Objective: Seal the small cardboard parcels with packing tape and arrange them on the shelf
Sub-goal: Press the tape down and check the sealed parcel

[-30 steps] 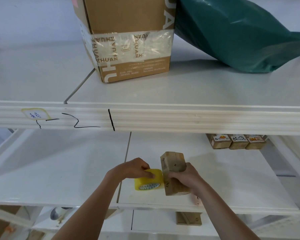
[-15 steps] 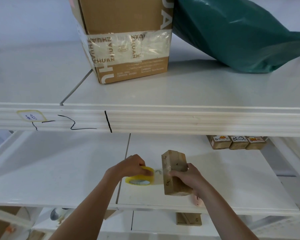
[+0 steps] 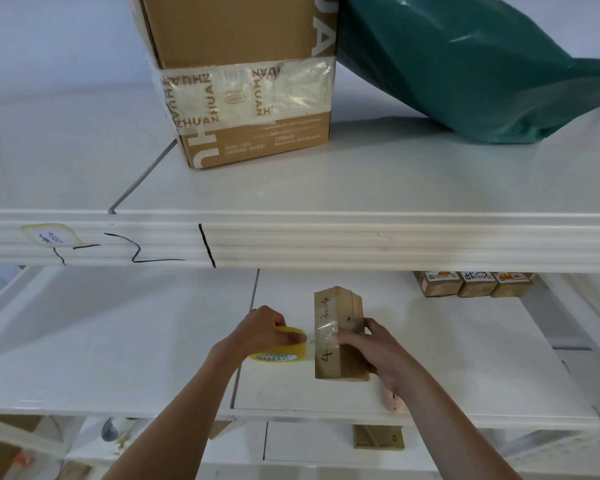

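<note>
Both forearms reach in from below over the front lip of the lower shelf (image 3: 465, 372). The left hand (image 3: 262, 332) comes in knuckles up, fingers curled over the top of a yellow roll of packing tape (image 3: 284, 351), which it holds just left of the small cardboard parcel (image 3: 340, 337). A short clear strip of tape (image 3: 321, 332) runs from the roll across onto the parcel's left face, over the handwritten numbers there. The right hand (image 3: 371, 348) grips the parcel from its right side, thumb pressed on the taped part near the left edge and the other fingers wrapped behind. The parcel stands on end, long side running away from the person, its base at or near the shelf surface; I cannot tell whether it touches.

The parcel sits close to the front edge of the shelf, just right of the seam between two shelf panels. To the left the white surface lies open. At the back right, three small sealed parcels (image 3: 473, 284) stand in a row, well apart from the hands. The upper shelf's ribbed front edge (image 3: 361, 242) hangs above, bearing a large taped carton (image 3: 243, 81) and a green plastic bag (image 3: 465, 64).
</note>
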The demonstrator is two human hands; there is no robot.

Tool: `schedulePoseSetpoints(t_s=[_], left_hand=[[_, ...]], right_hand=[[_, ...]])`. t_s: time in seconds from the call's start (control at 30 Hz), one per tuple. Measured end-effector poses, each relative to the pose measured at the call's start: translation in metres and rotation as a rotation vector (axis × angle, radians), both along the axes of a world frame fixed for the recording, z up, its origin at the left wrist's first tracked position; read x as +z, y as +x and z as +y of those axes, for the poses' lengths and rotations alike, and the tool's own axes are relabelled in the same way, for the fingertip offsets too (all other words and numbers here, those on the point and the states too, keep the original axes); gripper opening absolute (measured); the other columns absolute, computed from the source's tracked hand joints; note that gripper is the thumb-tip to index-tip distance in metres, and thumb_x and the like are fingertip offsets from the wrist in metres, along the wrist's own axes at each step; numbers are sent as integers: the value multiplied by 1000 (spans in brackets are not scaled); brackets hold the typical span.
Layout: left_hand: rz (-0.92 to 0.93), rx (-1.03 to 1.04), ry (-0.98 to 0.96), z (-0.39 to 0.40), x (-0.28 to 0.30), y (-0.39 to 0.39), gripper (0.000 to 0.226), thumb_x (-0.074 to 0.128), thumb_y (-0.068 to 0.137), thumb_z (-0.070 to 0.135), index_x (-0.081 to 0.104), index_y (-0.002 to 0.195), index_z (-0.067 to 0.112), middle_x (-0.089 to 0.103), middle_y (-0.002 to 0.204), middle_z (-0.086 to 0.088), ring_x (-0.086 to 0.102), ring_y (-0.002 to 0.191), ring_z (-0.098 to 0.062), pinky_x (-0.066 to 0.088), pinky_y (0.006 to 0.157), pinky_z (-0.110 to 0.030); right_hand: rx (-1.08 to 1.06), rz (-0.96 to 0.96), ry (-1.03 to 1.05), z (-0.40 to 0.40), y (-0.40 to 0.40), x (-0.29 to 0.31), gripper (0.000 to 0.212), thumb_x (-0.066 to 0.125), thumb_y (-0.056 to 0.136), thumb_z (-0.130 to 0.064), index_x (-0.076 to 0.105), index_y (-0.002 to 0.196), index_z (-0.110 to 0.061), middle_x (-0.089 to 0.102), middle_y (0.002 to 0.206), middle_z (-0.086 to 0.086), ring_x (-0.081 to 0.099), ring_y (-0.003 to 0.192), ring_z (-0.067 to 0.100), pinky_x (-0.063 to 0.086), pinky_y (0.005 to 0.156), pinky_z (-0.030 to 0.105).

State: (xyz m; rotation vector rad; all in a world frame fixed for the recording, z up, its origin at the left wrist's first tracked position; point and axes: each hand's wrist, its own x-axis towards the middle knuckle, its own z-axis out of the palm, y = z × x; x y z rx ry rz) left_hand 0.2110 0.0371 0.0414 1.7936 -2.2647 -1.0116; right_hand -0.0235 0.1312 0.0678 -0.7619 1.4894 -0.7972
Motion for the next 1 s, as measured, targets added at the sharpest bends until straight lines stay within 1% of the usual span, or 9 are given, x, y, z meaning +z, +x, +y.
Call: schedulePoseSetpoints(t_s=[0.17,0.33,0.43,0.53,0.6,0.63,0.8,0.93,1.0], left_hand=[[40,6,37,0,0,-4,63,74,70,73,73,81,11,71,82,-5,62,69,-12,46,63,-26],[82,8,53,2,2,-11,41,77,78,58,69,69,19,65,69,4,62,67,-12,46,61,-24],[80,-19,55,3,4,-11,33,78,79,55,69,69,25,67,72,6,66,71,-12,50,64,-25],[69,-28,51,4,4,-10,35,79,77,57,71,74,23,68,74,6,66,73,-12,51,67,-25],[56,-9,29,5,2,-9,43,80,74,61,74,80,18,68,75,5,65,72,-11,51,66,-25],[49,2,24,6,1,-8,46,80,73,61,75,82,16,68,77,4,65,73,-12,51,67,-26],[7,-4,15,14,4,-12,57,78,69,70,74,78,13,69,73,1,67,71,-14,50,62,-25],[-83,-45,-54,20,15,-29,64,75,64,78,73,77,16,65,70,5,63,67,-11,47,58,-24],[-111,-53,-89,21,17,-35,64,74,63,79,71,75,17,65,71,4,63,69,-12,47,59,-25]], right_hand=[[36,-106,18,-1,-1,2,60,82,82,-20,52,134,-22,72,118,5,69,107,24,58,92,39],[24,-177,59,-4,-1,-6,81,85,79,-19,35,143,-23,66,123,14,67,112,31,59,93,46],[8,-200,74,-5,-1,-9,85,87,76,-20,36,144,-19,66,124,15,67,113,31,59,91,47],[33,-223,74,-3,-3,-9,85,92,69,-27,48,142,-17,69,123,13,66,115,28,62,79,46],[57,-237,70,-1,-5,-5,70,86,79,-21,51,139,-19,71,123,10,64,116,23,60,66,42],[79,-231,74,0,-6,-5,65,83,82,-19,51,139,-21,72,122,7,64,117,22,59,65,41],[128,-140,89,2,1,-10,52,78,87,-35,59,134,-22,74,119,4,68,114,28,56,94,52],[58,-23,62,-2,21,-11,65,89,71,-48,60,122,-18,72,115,6,71,104,24,60,92,47],[17,24,61,-4,22,-12,58,89,73,-39,58,116,-17,71,112,6,71,101,23,60,90,44]])
